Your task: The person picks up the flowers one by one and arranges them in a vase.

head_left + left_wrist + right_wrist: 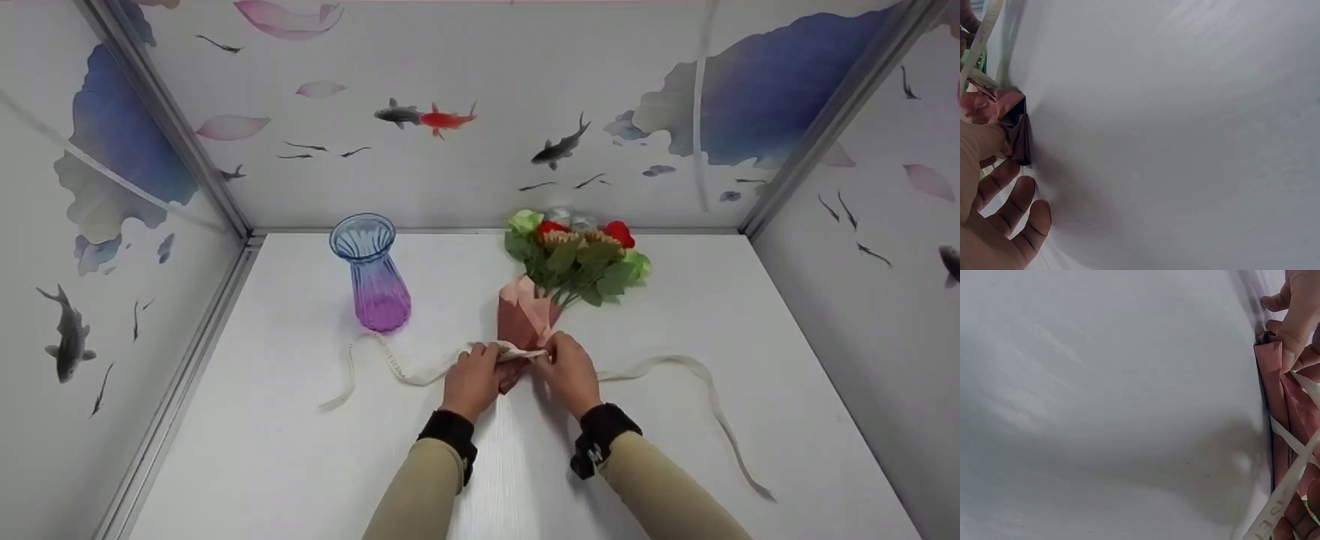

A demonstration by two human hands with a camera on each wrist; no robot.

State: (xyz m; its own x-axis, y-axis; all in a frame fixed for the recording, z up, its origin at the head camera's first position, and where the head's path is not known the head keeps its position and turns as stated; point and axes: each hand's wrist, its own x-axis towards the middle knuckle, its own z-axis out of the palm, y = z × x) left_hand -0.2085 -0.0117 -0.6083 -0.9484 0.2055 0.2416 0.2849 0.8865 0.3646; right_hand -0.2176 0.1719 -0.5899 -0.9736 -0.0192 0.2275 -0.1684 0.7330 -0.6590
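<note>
A bouquet of artificial flowers lies on the white table, its stems wrapped in pink paper. A cream ribbon with printed letters crosses the narrow lower part of the wrap. My left hand grips the bottom of the paper; in the left wrist view its thumb presses on the folded paper end and the other fingers lie loosely bent. My right hand pinches the ribbon at the wrap's right side. Its fingertips are partly hidden.
A blue-to-purple glass vase stands left of the bouquet near the back. One ribbon tail trails left across the table, the other curves toward the front right. Printed panels border the table at the back and both sides.
</note>
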